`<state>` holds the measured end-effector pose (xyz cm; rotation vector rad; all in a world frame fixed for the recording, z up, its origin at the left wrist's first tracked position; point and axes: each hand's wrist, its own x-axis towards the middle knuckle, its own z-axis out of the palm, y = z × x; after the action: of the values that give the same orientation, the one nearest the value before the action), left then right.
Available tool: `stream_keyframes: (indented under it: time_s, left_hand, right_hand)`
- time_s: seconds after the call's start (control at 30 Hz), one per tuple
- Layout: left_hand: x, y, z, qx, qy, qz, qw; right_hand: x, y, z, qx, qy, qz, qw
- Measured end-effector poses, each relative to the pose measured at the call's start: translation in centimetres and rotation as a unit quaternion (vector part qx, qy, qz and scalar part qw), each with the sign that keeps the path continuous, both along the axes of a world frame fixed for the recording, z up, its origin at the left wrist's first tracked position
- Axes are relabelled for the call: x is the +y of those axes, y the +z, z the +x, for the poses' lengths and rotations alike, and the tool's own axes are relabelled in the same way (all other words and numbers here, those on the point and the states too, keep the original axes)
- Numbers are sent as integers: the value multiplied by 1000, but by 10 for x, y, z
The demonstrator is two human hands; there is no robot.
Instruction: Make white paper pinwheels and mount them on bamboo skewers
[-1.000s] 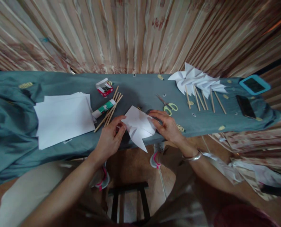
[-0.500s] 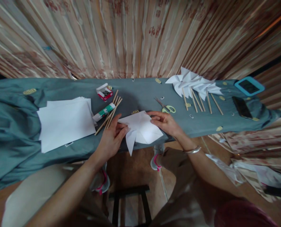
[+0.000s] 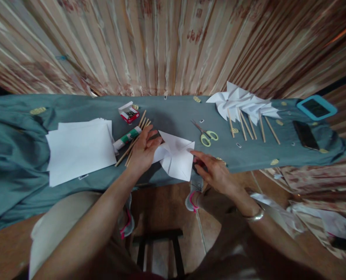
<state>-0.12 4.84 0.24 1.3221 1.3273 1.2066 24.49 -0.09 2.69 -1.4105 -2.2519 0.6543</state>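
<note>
White paper pinwheel (image 3: 177,161): L hand (image 3: 144,153) holds lt side; R hand (image 3: 215,171) part-spread, index at rt edge.

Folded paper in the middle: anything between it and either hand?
Nothing visible. The left hand overlaps the left side of the folded paper; the right hand's index fingertip is at its right edge. The scissors lie beyond the paper, and the sticks left of it, neither in between.
</note>
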Motion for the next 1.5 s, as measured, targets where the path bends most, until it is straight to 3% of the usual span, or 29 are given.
stream_keyframes:
  time_s: [0.07,0.13,0.23,0.37,0.67,0.9,1.27,1.5]
  left_hand:
    - [-1,8,-1,82,4,42,996]
    - [-5,18,-3,202,13,104,974]
    - [-15,31,-5,319,-15,192,928]
    - [-29,35,-1,381,-89,244,888]
    - [-42,28,1,396,-135,266,869]
    - [-66,23,10,408,-199,296,841]
    - [-86,16,21,402,-255,302,826]
    - [-88,15,25,414,-250,308,819]
  right_hand:
    - [-3,3,3,-66,11,75,995]
    - [-5,4,6,-96,39,104,989]
    - [-7,1,7,-94,95,82,988]
    - [-7,-7,4,-58,136,48,988]
    - [2,-5,2,37,126,9,991]
    - [16,-2,-4,71,125,-11,990]
    - [28,-5,-25,85,0,-67,994]
    - [31,1,-31,71,-7,-86,994]
